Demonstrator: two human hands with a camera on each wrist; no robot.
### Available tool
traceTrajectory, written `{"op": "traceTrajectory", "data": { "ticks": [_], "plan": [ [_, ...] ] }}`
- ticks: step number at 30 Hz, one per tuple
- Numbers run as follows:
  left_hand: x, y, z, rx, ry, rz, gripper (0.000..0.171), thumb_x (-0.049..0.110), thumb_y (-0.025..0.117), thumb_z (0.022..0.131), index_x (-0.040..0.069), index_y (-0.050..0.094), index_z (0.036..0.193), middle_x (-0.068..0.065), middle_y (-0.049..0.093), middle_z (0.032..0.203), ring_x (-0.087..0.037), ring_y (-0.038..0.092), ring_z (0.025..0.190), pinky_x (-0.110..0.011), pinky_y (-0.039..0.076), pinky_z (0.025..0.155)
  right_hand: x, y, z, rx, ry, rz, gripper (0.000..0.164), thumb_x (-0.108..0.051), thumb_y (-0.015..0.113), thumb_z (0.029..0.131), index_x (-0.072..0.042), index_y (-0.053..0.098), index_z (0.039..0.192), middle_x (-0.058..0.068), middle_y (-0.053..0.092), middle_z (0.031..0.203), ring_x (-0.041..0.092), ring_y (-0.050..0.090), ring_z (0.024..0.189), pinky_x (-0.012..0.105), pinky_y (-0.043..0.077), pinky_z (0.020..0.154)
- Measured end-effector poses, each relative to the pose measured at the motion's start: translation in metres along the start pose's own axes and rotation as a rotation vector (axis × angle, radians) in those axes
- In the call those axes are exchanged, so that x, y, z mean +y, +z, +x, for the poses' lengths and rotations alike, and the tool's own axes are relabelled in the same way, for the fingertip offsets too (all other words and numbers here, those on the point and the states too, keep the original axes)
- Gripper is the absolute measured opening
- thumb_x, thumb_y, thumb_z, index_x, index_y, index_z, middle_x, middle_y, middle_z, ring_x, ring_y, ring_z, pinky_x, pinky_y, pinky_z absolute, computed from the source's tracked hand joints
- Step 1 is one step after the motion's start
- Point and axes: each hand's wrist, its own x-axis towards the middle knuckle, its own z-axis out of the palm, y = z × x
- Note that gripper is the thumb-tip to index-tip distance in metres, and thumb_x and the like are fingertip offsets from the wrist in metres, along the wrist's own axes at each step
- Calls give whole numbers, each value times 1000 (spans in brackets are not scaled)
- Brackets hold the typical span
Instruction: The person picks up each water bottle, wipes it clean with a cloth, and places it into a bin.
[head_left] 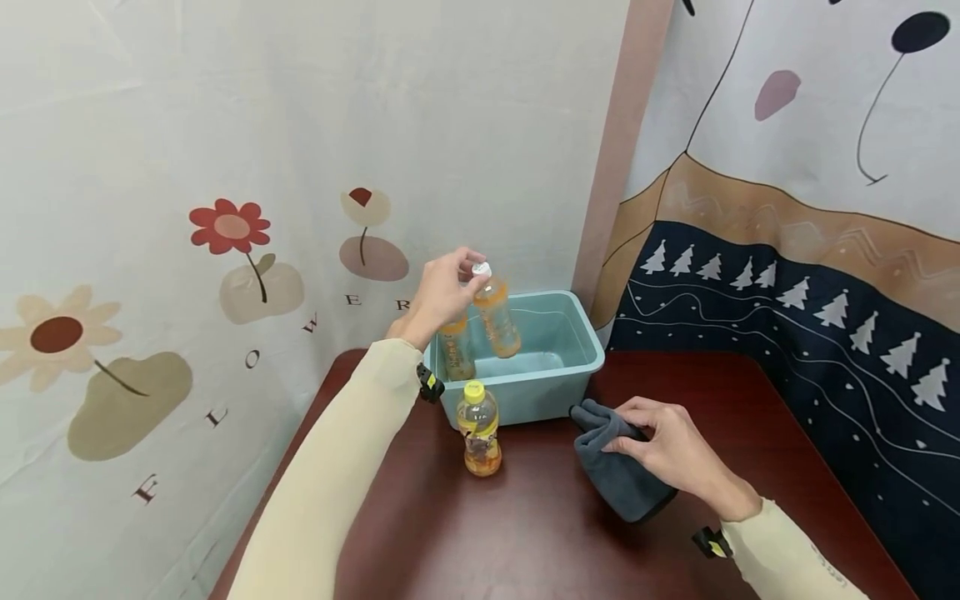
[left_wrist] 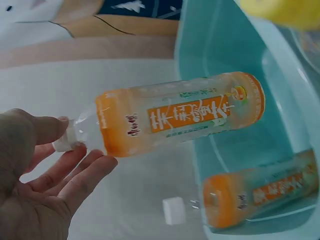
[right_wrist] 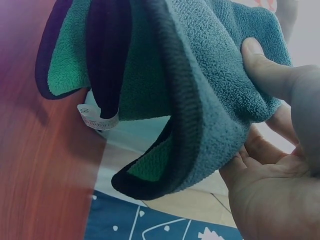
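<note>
My left hand pinches the white cap of a clear bottle with an orange label, which hangs tilted over the blue-green plastic tub. A second orange-labelled bottle stands inside the tub, partly hidden by my left hand in the head view. On the table in front of the tub is a yellow-capped bottle with some amber liquid at its bottom. My right hand pinches a folded dark grey cloth between thumb and fingers. A white tag shows on the cloth in the right wrist view.
The tub stands toward the back of a dark red-brown table. Behind it hangs a pale curtain printed with flowers. A dark blue cloth with white trees hangs at the right.
</note>
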Motion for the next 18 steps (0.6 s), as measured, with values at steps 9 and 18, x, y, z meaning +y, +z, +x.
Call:
{"op": "traceTrajectory", "data": {
  "ticks": [9,18],
  "plan": [
    [-59,29,22,-152,-34,42,24,21,80,114,14,78,137,-11,85,126,-29,83,124,-44,69,110,3,2,-1,4,16,1,30,-11,100,92,-25,93,118,-11,83,115,6,75,102,21,67,88],
    [-35,30,3,-192,-80,193,28,9,78,113,7,78,141,-19,84,134,-36,82,125,-49,69,109,6,3,-1,6,26,2,31,-11,100,92,-27,92,117,-13,83,114,6,76,100,23,67,85]
  ]
}}
